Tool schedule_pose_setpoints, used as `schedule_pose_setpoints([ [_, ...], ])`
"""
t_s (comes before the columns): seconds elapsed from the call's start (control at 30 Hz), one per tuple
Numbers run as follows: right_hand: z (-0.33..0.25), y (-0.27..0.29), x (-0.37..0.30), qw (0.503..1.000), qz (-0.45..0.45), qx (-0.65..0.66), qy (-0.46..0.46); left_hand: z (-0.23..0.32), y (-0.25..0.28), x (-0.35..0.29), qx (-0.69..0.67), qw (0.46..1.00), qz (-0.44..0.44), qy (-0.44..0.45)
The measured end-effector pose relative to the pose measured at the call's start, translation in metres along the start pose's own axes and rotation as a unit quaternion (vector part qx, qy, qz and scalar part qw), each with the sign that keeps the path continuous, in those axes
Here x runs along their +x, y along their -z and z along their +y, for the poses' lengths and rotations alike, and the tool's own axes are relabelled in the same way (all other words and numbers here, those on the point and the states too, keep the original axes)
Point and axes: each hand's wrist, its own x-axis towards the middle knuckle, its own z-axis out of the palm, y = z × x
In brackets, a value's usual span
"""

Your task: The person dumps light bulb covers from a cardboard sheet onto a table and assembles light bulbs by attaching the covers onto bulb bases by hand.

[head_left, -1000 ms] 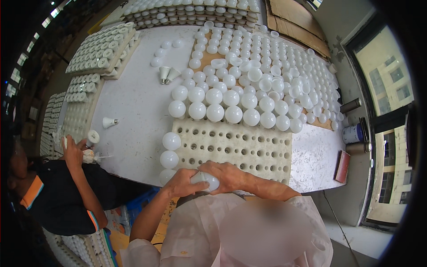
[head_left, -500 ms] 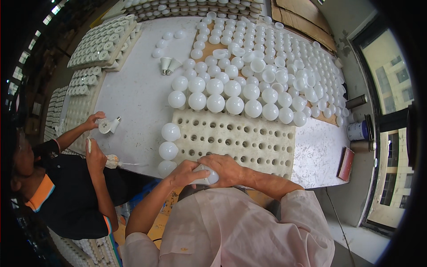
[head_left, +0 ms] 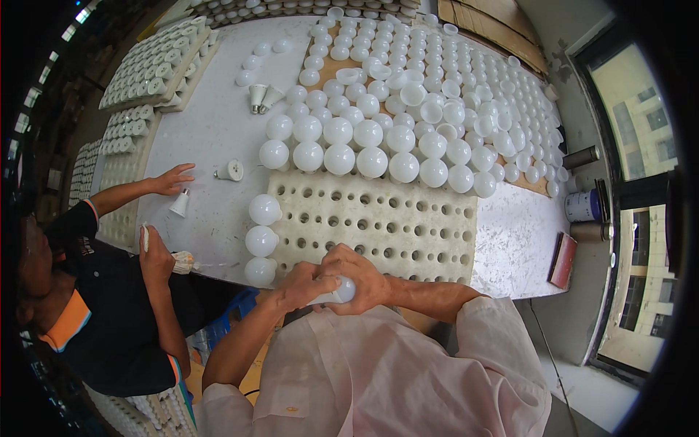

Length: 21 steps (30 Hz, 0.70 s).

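Close to my body, above the table's front edge, both hands are closed around one white light bulb (head_left: 344, 290). My left hand (head_left: 298, 285) grips its body from the left, while my right hand (head_left: 358, 273) wraps over its round dome end. Fingers hide part of the bulb. Just beyond lies a pale foam tray (head_left: 375, 224) with rows of holes. Bulbs with white domes (head_left: 339, 159) stand in rows along its far edge, and a short column of bulbs (head_left: 263, 240) lines its left side.
Many loose white domes (head_left: 431, 111) cover a brown board behind. At left a co-worker's hand (head_left: 171, 180) is near two bulb bodies, one lying (head_left: 230, 170) and one tilted (head_left: 180, 202). Trays of bulb bodies (head_left: 156, 62) are stacked far left; a red box (head_left: 563, 261) sits right.
The view has shifted slightly. My hands stay around the bulb, my right hand more bunched over it. The co-worker's far hand has let go of two bulb bodies, now apart on the table.
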Motion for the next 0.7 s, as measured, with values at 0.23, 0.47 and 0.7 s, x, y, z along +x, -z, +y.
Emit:
schedule_pose_setpoints([
  [0.23, 0.017, 0.002, -0.003, 0.989, -0.014, 0.008, -0.149, -0.032, 0.011, 0.022, -0.210, 0.976, -0.047, 0.045],
  [0.47, 0.017, -0.009, 0.021, 0.914, 0.073, 0.109, -0.384, -0.050, 0.039, 0.013, -0.403, 0.912, -0.071, 0.006],
  [0.7, 0.080, -0.020, 0.068, 0.878, 0.129, 0.016, -0.460, -0.042, 0.092, -0.032, -0.196, 0.967, 0.129, -0.104],
])
